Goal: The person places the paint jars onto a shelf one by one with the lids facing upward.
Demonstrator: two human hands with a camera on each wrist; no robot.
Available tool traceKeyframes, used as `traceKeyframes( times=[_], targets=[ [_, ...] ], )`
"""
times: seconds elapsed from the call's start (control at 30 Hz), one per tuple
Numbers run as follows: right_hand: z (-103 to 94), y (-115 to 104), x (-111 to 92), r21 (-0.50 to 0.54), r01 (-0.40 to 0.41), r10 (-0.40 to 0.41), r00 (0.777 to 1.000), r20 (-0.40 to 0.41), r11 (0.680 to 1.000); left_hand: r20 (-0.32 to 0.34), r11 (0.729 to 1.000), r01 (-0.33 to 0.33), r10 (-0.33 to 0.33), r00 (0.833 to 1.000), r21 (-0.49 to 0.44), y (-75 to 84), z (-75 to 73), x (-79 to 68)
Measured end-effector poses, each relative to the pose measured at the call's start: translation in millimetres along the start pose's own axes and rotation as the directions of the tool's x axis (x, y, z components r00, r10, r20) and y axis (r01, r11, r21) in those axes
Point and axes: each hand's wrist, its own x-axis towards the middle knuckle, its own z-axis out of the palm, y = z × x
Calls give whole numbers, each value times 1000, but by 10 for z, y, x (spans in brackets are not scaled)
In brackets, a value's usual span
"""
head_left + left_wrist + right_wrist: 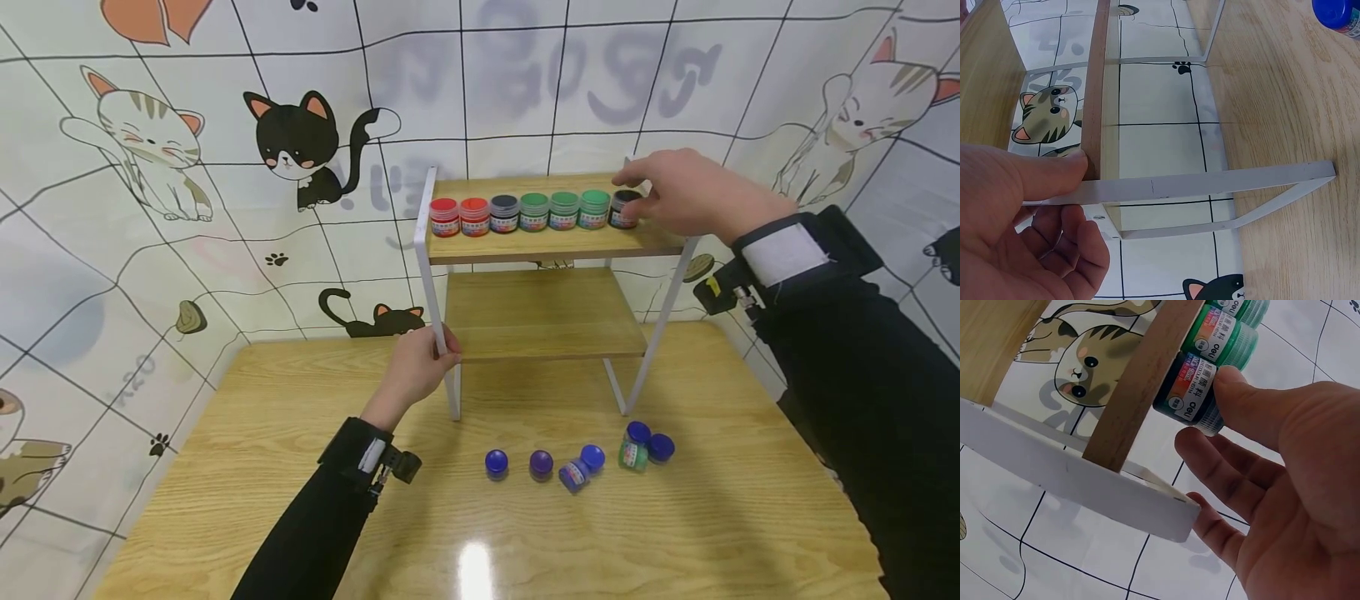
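Note:
A two-tier wooden shelf [547,312] with a white metal frame stands on the table. My left hand [422,364] grips the white leg [1210,182] of its frame beside the lower board, thumb on one face and fingers curled behind. At the right end of the upper board, my right hand [678,193] pinches a dark paint jar [1185,390] between thumb and fingers. That jar ends a row along the board: two red jars [459,217], a black jar [504,214] and three green jars [564,212]. Their labels face front.
On the table [300,517] before the shelf are a blue-lidded jar [497,464], a purple jar [541,465], a tilted blue jar [576,474], a green jar with blue lid [633,455] and another blue lid [661,448]. A cat-print wall covering [510,92] surrounds the table's back and sides.

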Motion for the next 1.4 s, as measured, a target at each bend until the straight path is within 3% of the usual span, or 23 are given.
traceKeyframes(
  times=[0.17,0.47,0.73,1.4],
  targets=[
    [-44,-8,-73,4,7,-7,1000,-9,1000,-6,1000,-14,14,1000,-2,-3,12,8],
    [-84,-43,-212,-25,56,-59,992,-109,998,-6,1000,-21,21,1000,1,-6,16,1],
    [-37,-237,-308,-7,137,-137,981,-138,990,1,1000,-4,4,1000,-3,-23,15,2],
    [542,-675,-369,21,291,-290,957,-32,957,-1,1000,-3,3,1000,0,-4,12,-7]
  ],
)
